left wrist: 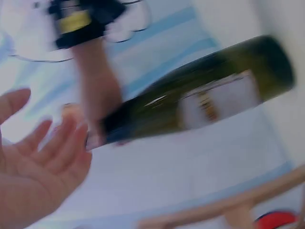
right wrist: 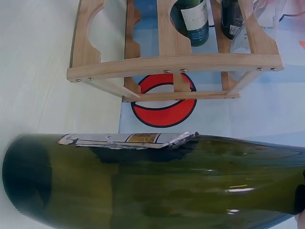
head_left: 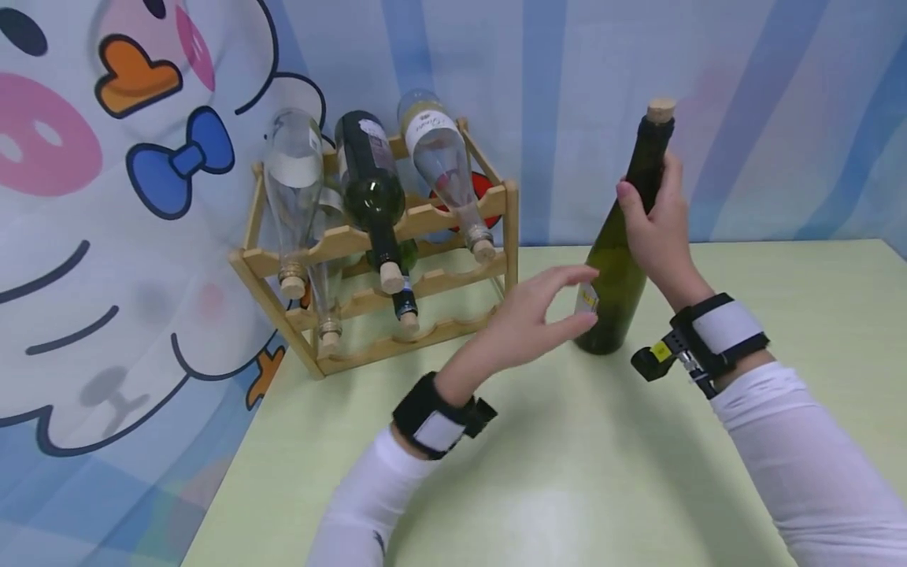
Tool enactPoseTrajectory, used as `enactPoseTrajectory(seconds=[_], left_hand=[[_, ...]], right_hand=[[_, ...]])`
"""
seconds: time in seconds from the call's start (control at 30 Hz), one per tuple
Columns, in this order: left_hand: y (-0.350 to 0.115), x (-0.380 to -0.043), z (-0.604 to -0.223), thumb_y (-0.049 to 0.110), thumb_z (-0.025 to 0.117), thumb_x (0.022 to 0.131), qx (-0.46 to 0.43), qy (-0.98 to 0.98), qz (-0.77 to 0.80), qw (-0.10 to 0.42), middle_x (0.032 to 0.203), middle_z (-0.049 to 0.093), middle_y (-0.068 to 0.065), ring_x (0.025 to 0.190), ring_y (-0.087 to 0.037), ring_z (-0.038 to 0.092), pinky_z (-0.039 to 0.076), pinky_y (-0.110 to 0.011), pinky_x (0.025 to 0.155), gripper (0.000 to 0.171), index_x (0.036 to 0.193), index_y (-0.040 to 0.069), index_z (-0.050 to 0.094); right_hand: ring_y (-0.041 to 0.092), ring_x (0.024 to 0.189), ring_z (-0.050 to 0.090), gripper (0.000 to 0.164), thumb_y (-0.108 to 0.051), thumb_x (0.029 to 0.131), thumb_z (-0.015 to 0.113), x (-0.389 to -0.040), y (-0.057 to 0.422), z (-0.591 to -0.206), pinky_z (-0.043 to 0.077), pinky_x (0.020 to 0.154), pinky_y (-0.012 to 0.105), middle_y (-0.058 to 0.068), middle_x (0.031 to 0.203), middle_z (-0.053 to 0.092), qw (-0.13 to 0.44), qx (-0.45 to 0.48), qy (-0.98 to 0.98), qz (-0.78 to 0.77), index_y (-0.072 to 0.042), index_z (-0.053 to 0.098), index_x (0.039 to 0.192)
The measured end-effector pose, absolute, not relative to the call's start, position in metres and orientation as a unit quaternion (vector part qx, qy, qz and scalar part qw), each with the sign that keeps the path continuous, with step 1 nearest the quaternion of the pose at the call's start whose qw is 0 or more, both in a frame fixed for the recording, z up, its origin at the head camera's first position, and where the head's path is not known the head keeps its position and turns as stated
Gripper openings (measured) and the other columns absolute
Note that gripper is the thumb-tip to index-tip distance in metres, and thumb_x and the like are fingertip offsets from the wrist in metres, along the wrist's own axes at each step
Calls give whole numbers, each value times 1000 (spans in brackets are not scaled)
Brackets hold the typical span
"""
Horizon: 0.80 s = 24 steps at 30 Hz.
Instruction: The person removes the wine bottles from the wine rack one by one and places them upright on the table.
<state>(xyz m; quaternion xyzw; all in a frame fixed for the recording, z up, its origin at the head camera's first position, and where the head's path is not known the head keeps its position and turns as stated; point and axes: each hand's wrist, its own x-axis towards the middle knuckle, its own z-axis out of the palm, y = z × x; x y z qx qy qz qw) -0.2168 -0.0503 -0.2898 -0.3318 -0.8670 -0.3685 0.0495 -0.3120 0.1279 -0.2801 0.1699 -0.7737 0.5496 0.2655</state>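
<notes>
A green wine bottle (head_left: 618, 276) with a cork in its mouth leans a little to the right. My right hand (head_left: 659, 216) grips it around the upper body, just below the neck. Whether its base touches the table cannot be told. A torn white label (right wrist: 143, 139) shows on the side facing the rack. Left of the bottle, my left hand (head_left: 531, 319) has thumb and fingers spread apart, the tips near the label, holding nothing. In the left wrist view, the palm and loosely bent fingers of this hand (left wrist: 43, 167) appear beside the blurred bottle (left wrist: 205, 90).
A wooden wine rack (head_left: 397, 342) stands at the table's left back, holding several corked bottles, clear ones and dark ones, necks toward me. A pale green table (head_left: 538, 472) lies under the hands. Behind is a printed cloth (head_left: 595, 94) with a cartoon figure.
</notes>
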Motion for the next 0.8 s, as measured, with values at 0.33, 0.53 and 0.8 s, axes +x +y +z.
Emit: enactPoseTrajectory(seconds=[0.33,0.53,0.8], left_hand=[[-174,-158,-234,27,51,87,-351,-719,-381,464,86,64,-19,86,-15,61,46,-24,80,35,90,-7,61],[-246,-178,-233,15,52,84,-127,-765,-363,517,92,65,-17,91,-6,57,40,-23,85,24,96,-4,62],[-312,-221,-271,20,47,87,81,-800,-335,492,94,64,-13,83,-8,54,37,-15,73,27,95,-1,63]], right_hand=[[11,96,43,46,-26,92,42,-310,129,-279,37,82,31,0,105,44,246,159,-775,560,-22,23,134],[10,96,43,46,-27,92,42,-310,129,-280,37,83,30,-2,103,43,251,162,-774,559,-22,24,133],[11,96,43,45,-27,91,42,-309,126,-284,38,83,32,-4,101,43,247,163,-774,560,-22,25,132]])
